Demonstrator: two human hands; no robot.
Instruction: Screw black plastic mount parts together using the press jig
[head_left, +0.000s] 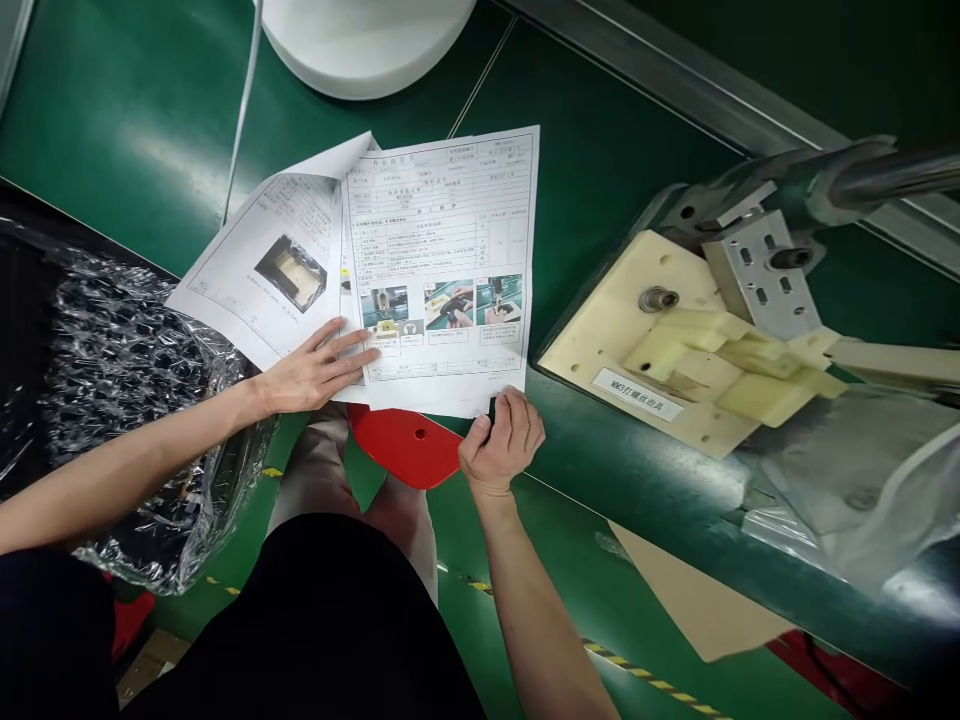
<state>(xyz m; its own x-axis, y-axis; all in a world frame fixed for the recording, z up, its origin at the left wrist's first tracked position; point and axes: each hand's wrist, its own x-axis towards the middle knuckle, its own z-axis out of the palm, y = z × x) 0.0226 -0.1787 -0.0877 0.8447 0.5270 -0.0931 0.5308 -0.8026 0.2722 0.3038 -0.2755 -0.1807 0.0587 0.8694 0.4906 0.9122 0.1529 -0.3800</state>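
Note:
Printed sheets with small photos lie on the green bench. My left hand [319, 368] rests with its fingers spread, on the lower left of the front sheet [450, 240] and over part of the tilted sheet [262, 250] to its left. At the front sheet's lower right corner, my right hand [502, 440] is closed, with the fingers curled around a small black object [492, 408], of which only a bit shows. A top corner of the left sheet is folded over.
To the right stands a cream fixture [600, 340] with a metal block [761, 265] and clear bags [847, 490] beside it. Plastic-wrapped black parts [127, 370] are at the left. A white round base [367, 45] stands behind; a red seat [405, 445] shows below the bench edge.

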